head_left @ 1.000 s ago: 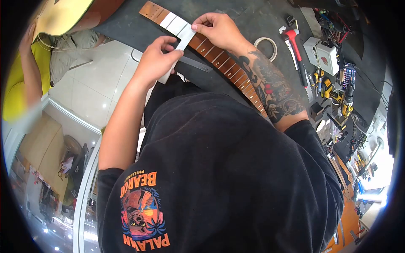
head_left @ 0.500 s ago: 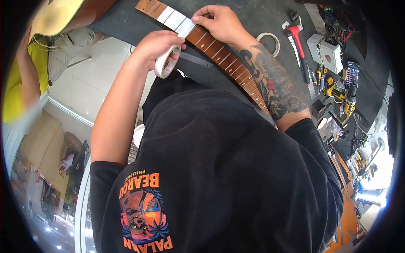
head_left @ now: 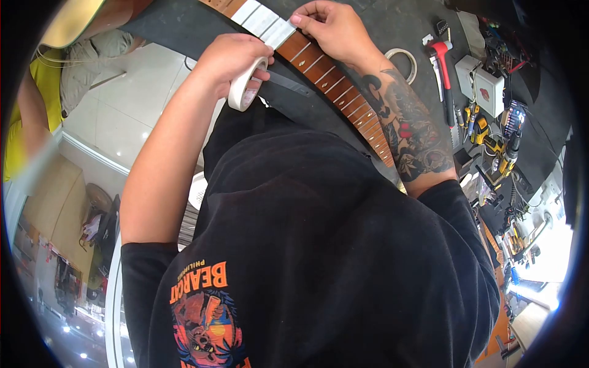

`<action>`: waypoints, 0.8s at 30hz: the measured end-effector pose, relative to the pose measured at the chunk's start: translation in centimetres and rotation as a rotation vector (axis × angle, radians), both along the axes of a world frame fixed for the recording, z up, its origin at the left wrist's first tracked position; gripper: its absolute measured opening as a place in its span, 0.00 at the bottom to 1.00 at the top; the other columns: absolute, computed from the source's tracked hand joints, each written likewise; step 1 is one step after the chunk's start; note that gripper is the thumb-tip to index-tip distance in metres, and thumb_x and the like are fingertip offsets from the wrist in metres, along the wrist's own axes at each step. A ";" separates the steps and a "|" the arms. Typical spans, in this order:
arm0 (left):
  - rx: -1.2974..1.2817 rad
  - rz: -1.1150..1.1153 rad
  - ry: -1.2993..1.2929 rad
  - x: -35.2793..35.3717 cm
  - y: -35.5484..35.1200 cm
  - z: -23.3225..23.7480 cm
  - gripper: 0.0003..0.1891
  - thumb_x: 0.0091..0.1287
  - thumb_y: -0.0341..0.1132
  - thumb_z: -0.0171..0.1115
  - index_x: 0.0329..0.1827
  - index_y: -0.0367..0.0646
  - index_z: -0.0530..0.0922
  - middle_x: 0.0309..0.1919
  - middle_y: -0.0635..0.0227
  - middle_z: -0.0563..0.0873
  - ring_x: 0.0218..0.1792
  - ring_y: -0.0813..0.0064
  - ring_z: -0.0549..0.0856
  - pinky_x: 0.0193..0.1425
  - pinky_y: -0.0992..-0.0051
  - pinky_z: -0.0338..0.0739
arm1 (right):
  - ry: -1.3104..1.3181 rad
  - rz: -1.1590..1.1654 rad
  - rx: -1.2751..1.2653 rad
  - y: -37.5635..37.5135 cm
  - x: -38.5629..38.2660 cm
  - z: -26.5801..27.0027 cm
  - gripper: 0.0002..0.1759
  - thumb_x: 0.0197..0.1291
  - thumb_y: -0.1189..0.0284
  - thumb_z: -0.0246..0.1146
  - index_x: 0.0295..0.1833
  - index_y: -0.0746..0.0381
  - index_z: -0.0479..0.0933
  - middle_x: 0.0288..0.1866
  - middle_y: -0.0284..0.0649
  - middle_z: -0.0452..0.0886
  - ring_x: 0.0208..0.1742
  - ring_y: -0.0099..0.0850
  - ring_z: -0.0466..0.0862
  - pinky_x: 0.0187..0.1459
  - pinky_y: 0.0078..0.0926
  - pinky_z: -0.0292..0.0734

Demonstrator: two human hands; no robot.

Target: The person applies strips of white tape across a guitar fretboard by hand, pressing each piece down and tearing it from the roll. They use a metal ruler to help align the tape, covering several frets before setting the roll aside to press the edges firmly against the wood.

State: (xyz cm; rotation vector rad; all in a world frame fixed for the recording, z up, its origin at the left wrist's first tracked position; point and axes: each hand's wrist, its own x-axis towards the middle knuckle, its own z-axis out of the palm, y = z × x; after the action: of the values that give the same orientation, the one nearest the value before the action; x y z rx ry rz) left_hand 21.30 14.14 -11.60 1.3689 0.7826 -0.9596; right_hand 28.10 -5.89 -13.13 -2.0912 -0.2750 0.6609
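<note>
A guitar neck [head_left: 334, 83] lies slantwise on the dark bench, its brown fretboard showing metal frets and pale inlays. White masking tape strips [head_left: 261, 22] cover several fret spaces near its upper end. My left hand [head_left: 236, 58] is closed around a roll of masking tape [head_left: 239, 92], its fingertips by the near edge of the fretboard. Across the board, my right hand [head_left: 337, 30] has thumb and forefinger pinched at the far end of the lowest strip; the exact contact is too small to make out.
A metal ruler [head_left: 288, 84] lies beside the neck. Another tape roll [head_left: 410, 64], a red-headed hammer [head_left: 443, 67], a white box [head_left: 480, 86] and yellow power drills [head_left: 506, 153] sit to the right. At upper left, a person in yellow [head_left: 37, 116] is near an acoustic guitar [head_left: 67, 24].
The whole view has shifted slightly, with the neck's end now cut off at the top. Both hands stay at the lowest tape strip, the tape roll still in my left.
</note>
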 end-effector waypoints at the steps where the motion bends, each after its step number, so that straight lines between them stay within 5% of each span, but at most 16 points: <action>1: 0.011 -0.009 -0.012 0.0 -0.1 0.1 0.11 0.69 0.36 0.67 0.46 0.38 0.83 0.39 0.65 0.89 0.30 0.77 0.86 0.32 0.75 0.85 | -0.009 0.002 -0.002 0.0 0.0 0.1 0.13 0.66 0.68 0.69 0.44 0.69 0.85 0.35 0.46 0.88 0.37 0.33 0.86 0.41 0.33 0.79; 24: 0.110 -0.064 -0.089 -0.2 -0.8 0.5 0.10 0.71 0.35 0.64 0.43 0.36 0.83 0.37 0.65 0.88 0.31 0.77 0.85 0.32 0.75 0.81 | 0.075 -0.023 0.005 0.2 0.0 0.1 0.11 0.67 0.70 0.68 0.44 0.70 0.84 0.34 0.40 0.87 0.36 0.25 0.83 0.40 0.28 0.79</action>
State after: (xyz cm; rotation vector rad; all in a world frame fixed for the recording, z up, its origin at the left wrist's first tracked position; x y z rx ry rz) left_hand 21.10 13.34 -11.11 1.5293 0.7371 -0.9099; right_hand 28.14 -5.73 -13.05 -2.0567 -0.2098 0.7226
